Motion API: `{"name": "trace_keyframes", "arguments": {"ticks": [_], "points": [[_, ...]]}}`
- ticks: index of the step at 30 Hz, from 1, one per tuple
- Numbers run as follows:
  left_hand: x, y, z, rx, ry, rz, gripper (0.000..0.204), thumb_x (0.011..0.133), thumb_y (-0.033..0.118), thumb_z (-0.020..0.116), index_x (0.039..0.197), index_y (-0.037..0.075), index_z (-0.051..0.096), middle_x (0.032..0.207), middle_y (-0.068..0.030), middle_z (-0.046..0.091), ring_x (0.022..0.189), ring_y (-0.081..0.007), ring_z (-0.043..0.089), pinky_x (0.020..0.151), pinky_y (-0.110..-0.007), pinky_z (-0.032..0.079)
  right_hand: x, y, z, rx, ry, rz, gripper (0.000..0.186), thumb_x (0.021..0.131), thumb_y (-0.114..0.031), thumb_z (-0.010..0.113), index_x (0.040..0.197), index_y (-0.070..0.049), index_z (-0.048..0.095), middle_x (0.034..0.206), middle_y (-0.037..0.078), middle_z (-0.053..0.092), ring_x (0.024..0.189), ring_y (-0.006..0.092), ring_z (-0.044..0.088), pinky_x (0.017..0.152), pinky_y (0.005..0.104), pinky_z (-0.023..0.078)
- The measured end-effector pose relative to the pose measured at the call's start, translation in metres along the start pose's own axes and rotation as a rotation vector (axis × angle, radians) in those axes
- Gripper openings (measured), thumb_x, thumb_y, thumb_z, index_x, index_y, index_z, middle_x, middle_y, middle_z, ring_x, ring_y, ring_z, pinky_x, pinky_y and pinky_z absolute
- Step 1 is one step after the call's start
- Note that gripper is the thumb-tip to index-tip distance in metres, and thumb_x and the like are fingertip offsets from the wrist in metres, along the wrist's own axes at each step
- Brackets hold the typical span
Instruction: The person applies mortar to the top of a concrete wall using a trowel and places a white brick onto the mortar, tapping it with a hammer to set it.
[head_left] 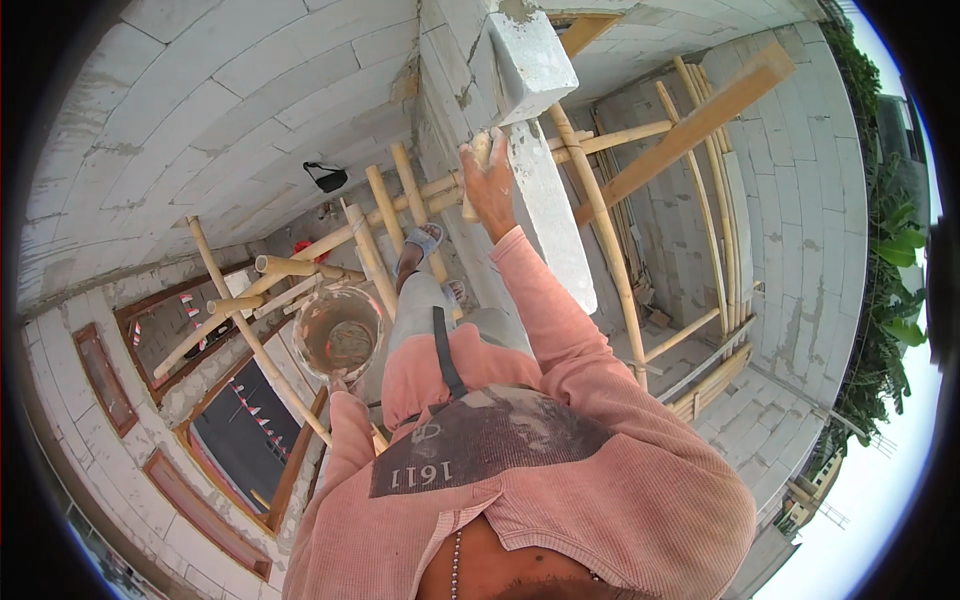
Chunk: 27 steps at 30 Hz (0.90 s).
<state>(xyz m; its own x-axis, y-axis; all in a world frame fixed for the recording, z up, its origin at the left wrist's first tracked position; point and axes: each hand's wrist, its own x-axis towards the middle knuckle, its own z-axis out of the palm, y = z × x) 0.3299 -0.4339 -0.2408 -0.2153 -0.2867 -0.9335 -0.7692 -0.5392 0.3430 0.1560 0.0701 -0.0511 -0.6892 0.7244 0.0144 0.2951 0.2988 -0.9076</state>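
My right hand (490,185) is raised against the edge of a white block wall (545,215) and is closed on a pale, mortar-smeared object (478,150); what it is cannot be told. A white block (530,60) sits at the top of that edge, just above the hand. My left hand (338,385) grips the near rim of a small bucket (338,330) with grey mortar in its bottom, held out at waist height. My feet in grey sandals (424,240) stand on bamboo poles below.
Bamboo scaffold poles (300,268) cross beneath me, and a long one (600,235) runs down past the wall edge. A wooden plank (690,125) leans at the upper right. A black bag (327,177) hangs on the left wall. Brown window frames (230,455) lie below left, trees far right.
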Motion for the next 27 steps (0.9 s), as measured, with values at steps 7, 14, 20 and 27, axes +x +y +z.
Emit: {"name": "trace_keyframes", "arguments": {"ticks": [7,14,20,27], "points": [[-0.012,0.024,-0.022,0.115,-0.011,0.007,0.023,0.085,0.015,0.061,0.101,-0.001,0.057,0.089,-0.0154,0.065,0.074,-0.0301,0.069,0.064,-0.039,0.063,-0.123,-0.027,-0.060,0.729,-0.004,0.604,0.035,0.099,-0.034,0.059,0.118,-0.007,0.044,0.086,0.004,0.049,0.056,0.0122,0.054,0.049,0.0287,0.050],[-0.066,0.078,-0.024,0.446,0.035,0.093,0.032,0.084,0.012,0.060,0.111,-0.004,0.055,0.102,-0.0188,0.066,0.085,-0.0314,0.069,0.075,-0.042,0.063,-0.013,-0.001,0.015,1.076,0.337,0.775,0.032,0.102,-0.029,0.049,0.123,-0.009,0.035,0.088,0.010,0.049,0.067,0.0173,0.057,0.058,0.0362,0.055],[-0.038,0.104,-0.060,0.315,-0.114,0.178,0.030,0.088,0.012,0.055,0.113,-0.006,0.055,0.107,-0.0201,0.066,0.100,-0.0328,0.066,0.092,-0.044,0.058,0.040,-0.016,0.110,1.240,0.330,0.848,0.038,0.100,-0.025,0.050,0.127,-0.007,0.030,0.100,0.015,0.049,0.070,0.0229,0.057,0.062,0.0432,0.055],[-0.078,0.116,-0.042,0.467,-0.005,0.126,0.026,0.088,0.015,0.057,0.109,-0.001,0.056,0.102,-0.0173,0.066,0.095,-0.0312,0.066,0.086,-0.042,0.057,0.048,-0.035,0.110,1.517,0.380,0.688,0.023,0.096,-0.020,0.054,0.107,-0.012,0.036,0.091,0.008,0.046,0.067,0.0196,0.055,0.060,0.0412,0.052]]}}
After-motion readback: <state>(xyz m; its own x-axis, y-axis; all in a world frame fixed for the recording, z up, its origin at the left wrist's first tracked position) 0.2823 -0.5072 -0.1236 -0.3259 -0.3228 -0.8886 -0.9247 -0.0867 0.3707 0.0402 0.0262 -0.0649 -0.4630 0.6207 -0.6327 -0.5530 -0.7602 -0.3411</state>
